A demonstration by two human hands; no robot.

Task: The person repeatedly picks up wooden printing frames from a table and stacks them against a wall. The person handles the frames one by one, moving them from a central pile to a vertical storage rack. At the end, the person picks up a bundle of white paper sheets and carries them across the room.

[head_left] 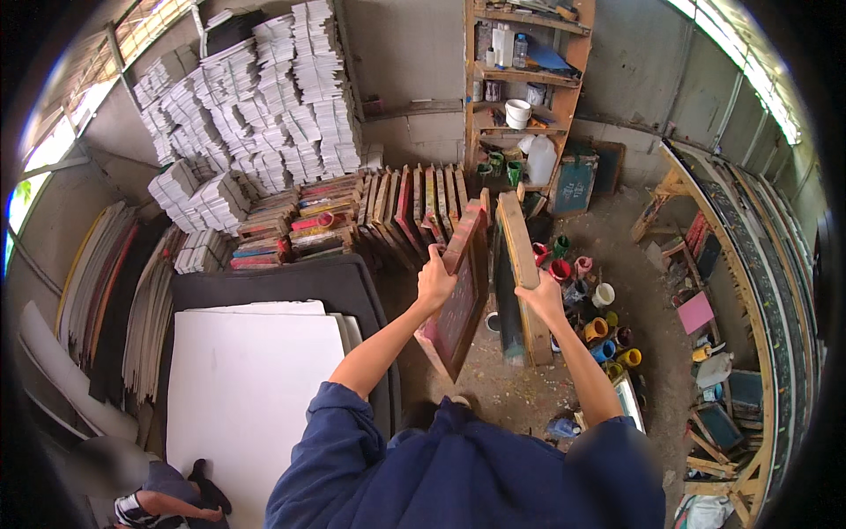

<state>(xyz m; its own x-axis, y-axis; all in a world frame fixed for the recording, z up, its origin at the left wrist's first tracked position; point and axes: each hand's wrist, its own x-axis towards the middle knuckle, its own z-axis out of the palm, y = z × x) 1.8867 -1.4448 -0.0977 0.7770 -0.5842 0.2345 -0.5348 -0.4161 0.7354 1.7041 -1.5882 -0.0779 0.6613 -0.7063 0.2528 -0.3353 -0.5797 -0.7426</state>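
Upright in front of me hang two wooden screen-printing frames, side by side with a narrow gap between them. My left hand (435,282) is closed on the edge of the red-stained frame (457,322), whose mesh is pinkish and dark. Around the pale wooden side of the green-meshed frame (526,251) my right hand (543,298) is closed, its thumb lying on the near edge. The fingers of both hands are partly hidden behind the wood.
Several more frames (407,207) stand in a row ahead. Open paint pots (596,329) crowd the floor at right. White sheets (256,370) lie on a dark board at left. A shelf (529,79), stacked paper bundles (308,88) and a seated person (163,494) surround me.
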